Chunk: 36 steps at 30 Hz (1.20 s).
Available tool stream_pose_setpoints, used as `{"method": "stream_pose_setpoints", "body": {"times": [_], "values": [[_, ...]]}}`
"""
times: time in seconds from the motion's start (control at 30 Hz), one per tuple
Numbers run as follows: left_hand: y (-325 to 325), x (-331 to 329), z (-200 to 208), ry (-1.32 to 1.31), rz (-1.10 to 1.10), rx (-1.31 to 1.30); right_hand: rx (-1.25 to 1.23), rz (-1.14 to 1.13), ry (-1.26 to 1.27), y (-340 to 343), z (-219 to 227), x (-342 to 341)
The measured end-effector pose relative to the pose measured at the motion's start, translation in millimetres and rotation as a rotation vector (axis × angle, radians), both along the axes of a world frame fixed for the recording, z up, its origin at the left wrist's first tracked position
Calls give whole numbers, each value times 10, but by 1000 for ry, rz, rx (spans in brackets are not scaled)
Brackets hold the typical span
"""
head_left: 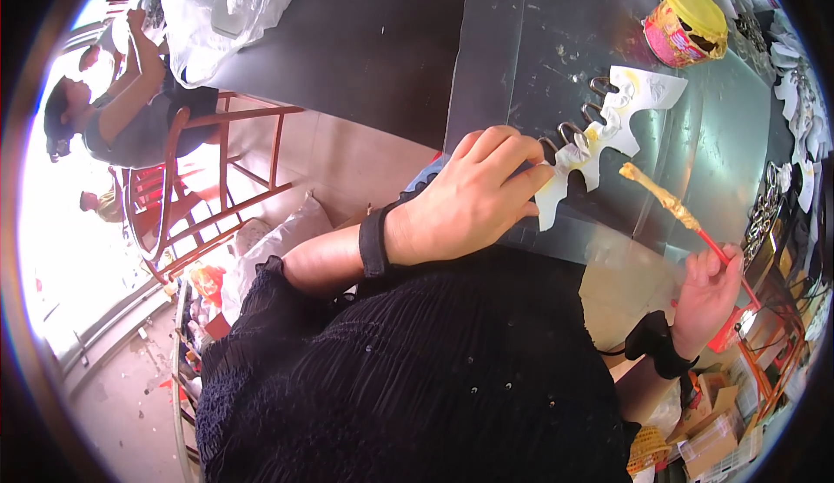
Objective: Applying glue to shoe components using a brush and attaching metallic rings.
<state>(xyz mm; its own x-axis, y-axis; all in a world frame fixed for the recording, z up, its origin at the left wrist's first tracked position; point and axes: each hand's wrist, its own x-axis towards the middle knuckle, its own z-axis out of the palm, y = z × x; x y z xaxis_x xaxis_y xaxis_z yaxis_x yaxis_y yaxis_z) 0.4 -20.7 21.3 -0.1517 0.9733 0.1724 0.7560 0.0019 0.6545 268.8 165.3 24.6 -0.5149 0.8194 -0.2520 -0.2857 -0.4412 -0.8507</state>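
Observation:
A white scalloped strip (pixel 625 129), stained yellow in places, lies on the dark metal-topped table (pixel 556 40). Several metal loops (pixel 573 131) stick out along its left edge. Its near end is pinched between the fingers of my left hand (pixel 473 192), which is closed. My right hand (pixel 708 287) grips a brush (pixel 673 205) by its thin red handle, off to the right of the strip. Thick yellowish paste coats the brush's head, which points up and left toward the strip without touching it. A black band circles each wrist.
A pink-and-yellow tub (pixel 686 27) with a yellow lid stands at the far right. White pieces (pixel 790 92) and metal parts (pixel 764 214) pile along the right edge. A clear plastic bag (pixel 230 14) lies far left. Another person (pixel 130 118) sits beyond a red metal chair frame (pixel 221 118).

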Motion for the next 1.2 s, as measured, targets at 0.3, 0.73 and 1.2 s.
{"method": "stream_pose_setpoints", "body": {"times": [0.3,0.73,1.2], "values": [[57,-32,13,18,35,-73,-30,-18,-2,128,-79,-6],[-28,-83,60,-21,1,-28,329,-240,-49,433,455,-282],[-175,-258,-20,-54,25,146,602,-177,-387,812,709,-965]]}}
